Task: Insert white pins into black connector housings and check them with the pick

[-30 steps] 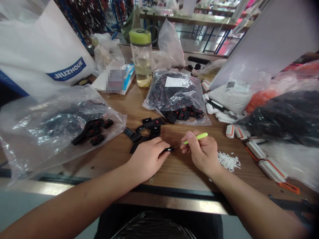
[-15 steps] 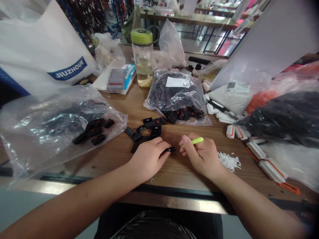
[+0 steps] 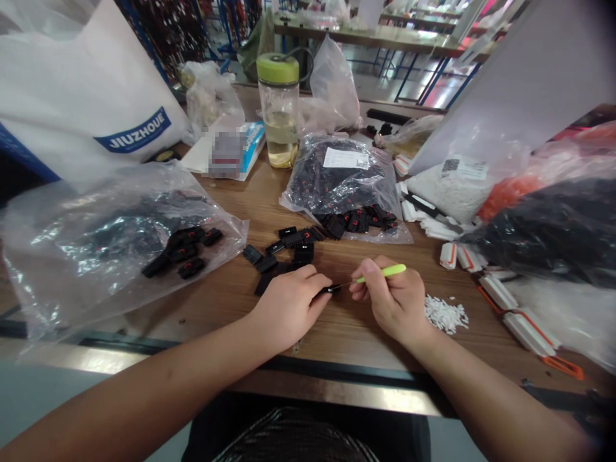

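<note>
My left hand (image 3: 291,308) is closed around a black plastic connector housing (image 3: 332,289), whose end sticks out past the fingertips toward the right. Between the thumb and fingers of my right hand (image 3: 392,298) is a thin pick with a lime-green handle (image 3: 393,270). Its narrow metal shaft points left at the exposed end of the housing; whether the tip touches it I cannot tell. Several loose black housings (image 3: 303,253) lie just beyond my left hand. By my right wrist is a small heap of white plastic pieces (image 3: 445,313).
A clear bag of black housings (image 3: 337,186) lies ahead, another bag (image 3: 120,224) at left. Behind stands a green-lidded bottle (image 3: 279,109). White parts with orange seals (image 3: 527,330) and filled bags (image 3: 548,224) crowd the right. A white JIUZHOUE sack (image 3: 86,83) stands back left.
The metal shaft of the pick now shows, lying between my right fingers and the housing. Its green handle has shifted slightly right. My left hand keeps its hold on the housing.
</note>
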{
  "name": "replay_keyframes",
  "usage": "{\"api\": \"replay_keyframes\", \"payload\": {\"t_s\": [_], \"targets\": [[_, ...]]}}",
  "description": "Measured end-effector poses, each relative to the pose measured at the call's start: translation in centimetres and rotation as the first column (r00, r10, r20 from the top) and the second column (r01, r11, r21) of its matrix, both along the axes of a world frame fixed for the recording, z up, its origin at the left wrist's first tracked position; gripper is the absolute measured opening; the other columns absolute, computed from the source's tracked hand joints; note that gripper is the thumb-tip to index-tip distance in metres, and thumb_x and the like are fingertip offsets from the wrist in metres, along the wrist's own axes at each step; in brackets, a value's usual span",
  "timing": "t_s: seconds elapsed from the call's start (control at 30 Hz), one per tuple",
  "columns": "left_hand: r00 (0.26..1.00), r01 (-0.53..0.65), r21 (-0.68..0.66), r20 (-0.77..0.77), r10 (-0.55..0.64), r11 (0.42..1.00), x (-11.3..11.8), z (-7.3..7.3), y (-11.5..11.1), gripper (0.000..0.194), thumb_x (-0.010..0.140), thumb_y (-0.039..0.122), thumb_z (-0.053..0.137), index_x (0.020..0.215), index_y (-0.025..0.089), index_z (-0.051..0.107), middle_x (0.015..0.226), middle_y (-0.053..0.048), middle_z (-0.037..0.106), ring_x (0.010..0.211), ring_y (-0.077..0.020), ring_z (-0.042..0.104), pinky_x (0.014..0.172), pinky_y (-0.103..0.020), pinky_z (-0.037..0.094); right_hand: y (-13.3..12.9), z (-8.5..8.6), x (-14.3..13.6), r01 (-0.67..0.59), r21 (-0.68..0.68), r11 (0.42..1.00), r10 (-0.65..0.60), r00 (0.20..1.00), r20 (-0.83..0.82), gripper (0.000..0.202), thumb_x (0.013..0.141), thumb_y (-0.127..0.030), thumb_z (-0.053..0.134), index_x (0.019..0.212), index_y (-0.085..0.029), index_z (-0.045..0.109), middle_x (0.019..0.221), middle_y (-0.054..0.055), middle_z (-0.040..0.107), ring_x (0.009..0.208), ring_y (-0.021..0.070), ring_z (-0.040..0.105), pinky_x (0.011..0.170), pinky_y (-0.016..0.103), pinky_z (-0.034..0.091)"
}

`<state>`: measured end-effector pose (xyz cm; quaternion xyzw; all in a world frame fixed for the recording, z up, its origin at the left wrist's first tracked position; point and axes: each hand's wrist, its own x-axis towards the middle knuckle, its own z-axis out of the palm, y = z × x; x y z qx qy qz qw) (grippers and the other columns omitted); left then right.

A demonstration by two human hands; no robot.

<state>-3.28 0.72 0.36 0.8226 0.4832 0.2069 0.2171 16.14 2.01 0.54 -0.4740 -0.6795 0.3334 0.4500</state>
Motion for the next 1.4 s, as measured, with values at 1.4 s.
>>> {"api": "replay_keyframes", "payload": {"t_s": [1.4], "targets": [[0.939, -0.148, 0.277, -0.262, 0.223, 0.949, 0.0, 0.4, 8.8, 0.019, 0.083, 0.033, 0.070, 0.092, 0.019, 0.064, 0.089, -0.006, 0.067, 0.089, -0.0266, 0.060, 0.082, -0.041, 0.042, 3.8, -1.4, 3.1, 0.277, 0.187, 0.943, -0.257, 0.958, -0.124, 0.041, 0.098, -0.044, 0.051, 0.071, -0.018, 0.067, 0.055, 0.000, 0.065, 0.043, 0.0102, 0.058, 0.044, 0.021, 0.046]]}}
